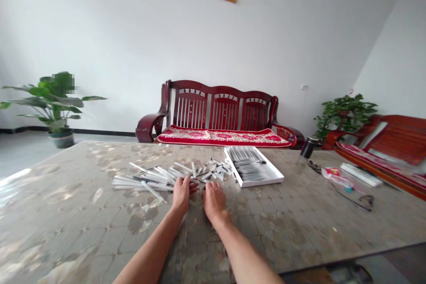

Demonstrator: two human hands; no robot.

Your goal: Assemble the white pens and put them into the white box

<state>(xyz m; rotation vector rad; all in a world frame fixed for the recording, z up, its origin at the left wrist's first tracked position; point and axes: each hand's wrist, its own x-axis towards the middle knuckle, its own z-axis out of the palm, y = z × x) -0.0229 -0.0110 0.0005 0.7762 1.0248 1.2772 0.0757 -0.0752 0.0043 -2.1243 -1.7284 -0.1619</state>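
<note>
My left hand (183, 190) is curled just above the table, its fingers closed on a slim pen whose dark tip pokes out toward the right hand. Close beside it, my right hand (214, 197) is closed with its knuckles up; what its fingers grip is hidden. A loose heap of white pen barrels (143, 182) spreads to the left of and behind the left hand. Small white pen caps (219, 169) lie scattered behind the right hand. Farther right, a shallow white box (261, 182) holds rows of pens (249, 164) with greyish barrels.
The patterned table (109, 230) carries a black cup (309, 146), a red-and-clear packet (336, 175), a long white case (361, 174) and eyeglasses (357, 202) at the right. A wooden bench (222, 111) stands behind the table; a potted plant (61, 111) stands at the left.
</note>
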